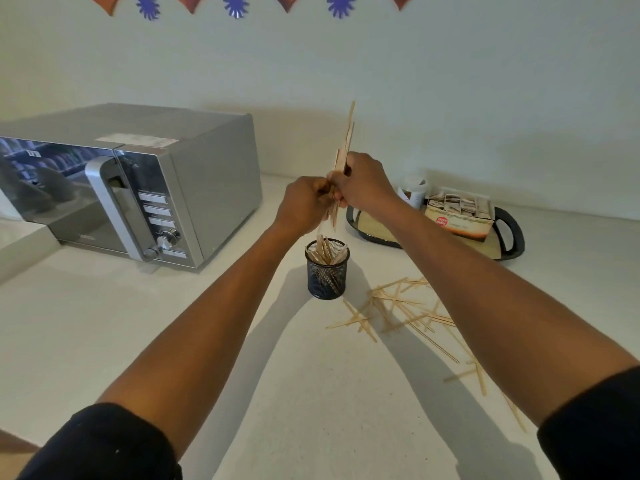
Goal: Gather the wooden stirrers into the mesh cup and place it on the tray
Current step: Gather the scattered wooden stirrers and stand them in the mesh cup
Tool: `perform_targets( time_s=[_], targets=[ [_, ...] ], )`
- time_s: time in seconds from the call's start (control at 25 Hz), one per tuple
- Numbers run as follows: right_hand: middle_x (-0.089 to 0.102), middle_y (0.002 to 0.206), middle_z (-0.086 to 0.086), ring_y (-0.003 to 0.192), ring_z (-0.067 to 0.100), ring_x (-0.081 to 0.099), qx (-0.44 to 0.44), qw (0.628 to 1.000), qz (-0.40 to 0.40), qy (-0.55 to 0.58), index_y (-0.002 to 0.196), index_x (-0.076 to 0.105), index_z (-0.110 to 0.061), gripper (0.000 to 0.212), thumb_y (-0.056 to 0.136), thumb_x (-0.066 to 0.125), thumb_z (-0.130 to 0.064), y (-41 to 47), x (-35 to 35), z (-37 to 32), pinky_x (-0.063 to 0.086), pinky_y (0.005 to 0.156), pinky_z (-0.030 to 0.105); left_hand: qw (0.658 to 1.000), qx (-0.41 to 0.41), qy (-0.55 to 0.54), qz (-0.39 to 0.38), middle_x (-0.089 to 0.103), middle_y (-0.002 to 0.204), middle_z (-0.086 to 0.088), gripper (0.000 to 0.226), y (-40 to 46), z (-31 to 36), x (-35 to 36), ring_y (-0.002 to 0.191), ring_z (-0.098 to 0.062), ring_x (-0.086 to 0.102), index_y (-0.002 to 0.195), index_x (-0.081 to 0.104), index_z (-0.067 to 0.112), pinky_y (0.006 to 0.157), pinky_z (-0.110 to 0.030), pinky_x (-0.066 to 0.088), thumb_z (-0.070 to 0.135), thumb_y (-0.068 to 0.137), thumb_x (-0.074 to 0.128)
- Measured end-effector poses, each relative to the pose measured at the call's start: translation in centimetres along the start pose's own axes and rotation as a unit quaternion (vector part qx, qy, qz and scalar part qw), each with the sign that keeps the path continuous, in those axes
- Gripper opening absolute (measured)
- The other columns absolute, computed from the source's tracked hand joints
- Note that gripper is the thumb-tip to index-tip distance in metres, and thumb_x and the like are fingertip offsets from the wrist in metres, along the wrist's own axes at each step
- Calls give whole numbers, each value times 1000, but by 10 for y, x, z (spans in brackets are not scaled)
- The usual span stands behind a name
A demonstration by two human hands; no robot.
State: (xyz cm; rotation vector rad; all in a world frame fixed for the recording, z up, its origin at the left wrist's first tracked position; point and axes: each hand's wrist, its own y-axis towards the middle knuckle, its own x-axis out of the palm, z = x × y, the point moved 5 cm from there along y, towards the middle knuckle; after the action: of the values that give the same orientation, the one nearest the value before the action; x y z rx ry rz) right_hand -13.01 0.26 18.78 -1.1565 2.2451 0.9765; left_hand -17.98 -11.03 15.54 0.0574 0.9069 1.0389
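At the far left a microwave (138, 188) stands on the white counter (104, 323), a boxy shape of brushed silver metal with a shiny dark door. The counter is smooth and matt, with wide bare room in front of the microwave. In the middle, the left hand (304, 202) and the right hand (360, 185) are together above the mesh cup (327, 271); both have the fingers curled around one bundle of wooden stirrers (346, 143), thin flat pale sticks that point up steeply. The cup is a round one of black wire mesh, upright, with some stirrers already standing inside. To its right, many loose stirrers (408, 310) lie scattered and crossed on the counter, reaching toward the near right edge. Behind them, near the wall, is the tray (509, 230), with black rim and handles and a pale floor, holding a small jar (414, 190) and a cardboard box of sachets (460, 213)
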Motion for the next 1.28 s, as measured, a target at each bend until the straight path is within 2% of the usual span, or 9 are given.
perform_targets(
  time_s=[0.12, 0.28, 0.44, 0.6, 0.84, 0.92, 1.08, 1.2, 1.28],
  targets=[
    [71, 77, 12, 58, 20, 67, 2, 999, -28, -17, 91, 61, -5, 16, 94, 61, -21, -7, 22, 12, 57, 61, 33, 998, -59, -9, -20, 70, 75, -10, 15, -5, -28, 15, 70, -23, 68, 78, 67, 10, 66, -31, 53, 16, 91, 63],
    [70, 77, 9, 58, 19, 67, 10, 998, -63, -19, 94, 63, -5, 13, 95, 60, -18, -16, 45, 33, 59, 66, 37, 994, -86, 22, -68, 70, 77, -6, 10, -13, -50, 35, 73, -23, 67, 79, 68, 13, 62, -28, 51, 14, 88, 63],
    [71, 83, 15, 70, 28, 72, 45, 995, -83, -15, 96, 64, -2, 11, 92, 61, -12, -18, 56, 51, 61, 71, 46, 993, -94, 25, -67, 72, 78, -3, 17, -14, -58, 40, 67, -16, 65, 86, 75, 16, 60, -24, 52, 6, 82, 61],
    [72, 75, 13, 63, 26, 72, 60, 993, -103, -9, 89, 64, -4, 13, 86, 69, -15, -22, 61, 58, 62, 68, 42, 994, -90, 34, -54, 61, 62, 7, 13, -14, -60, 39, 54, -5, 53, 78, 72, 17, 52, -18, 38, 6, 79, 65],
    [71, 74, 6, 56, 17, 69, 61, 992, -113, -1, 97, 67, -8, 18, 85, 74, -19, -20, 60, 61, 61, 65, 33, 995, -72, 55, -31, 73, 89, 1, 20, -11, -60, 36, 71, -7, 58, 100, 75, 15, 56, -10, 35, 11, 81, 70],
    [73, 84, 9, 64, 20, 72, 55, 991, -120, -9, 103, 68, -7, 19, 87, 72, -16, -21, 62, 63, 62, 68, 34, 995, -77, 60, -30, 74, 95, -2, 24, -12, -63, 35, 76, -9, 61, 104, 74, 14, 63, -11, 40, 8, 81, 70],
    [70, 115, 11, 102, 24, 67, -4, 997, -61, -55, 123, 64, -5, 31, 93, 64, -11, -24, 58, 61, 55, 91, 40, 995, -81, 55, -12, 71, 114, -6, 39, -16, -67, 33, 103, -17, 67, 122, 66, 10, 87, -23, 47, -1, 85, 63],
    [70, 111, 15, 104, 31, 64, -58, 987, -102, -110, 121, 66, -4, 28, 98, 50, -6, -31, 63, 61, 52, 90, 44, 996, -50, 77, -13, 64, 130, -4, 50, -20, -64, 34, 119, -19, 60, 132, 59, 16, 101, -30, 45, -6, 87, 56],
    [68, 107, 18, 104, 37, 59, -72, 976, -133, -160, 124, 63, -6, 32, 97, 44, -3, -38, 68, 67, 50, 88, 49, 992, -22, 120, -39, 59, 136, -4, 57, -24, -63, 38, 124, -22, 56, 136, 56, 21, 102, -34, 45, -6, 86, 59]
  ],
)
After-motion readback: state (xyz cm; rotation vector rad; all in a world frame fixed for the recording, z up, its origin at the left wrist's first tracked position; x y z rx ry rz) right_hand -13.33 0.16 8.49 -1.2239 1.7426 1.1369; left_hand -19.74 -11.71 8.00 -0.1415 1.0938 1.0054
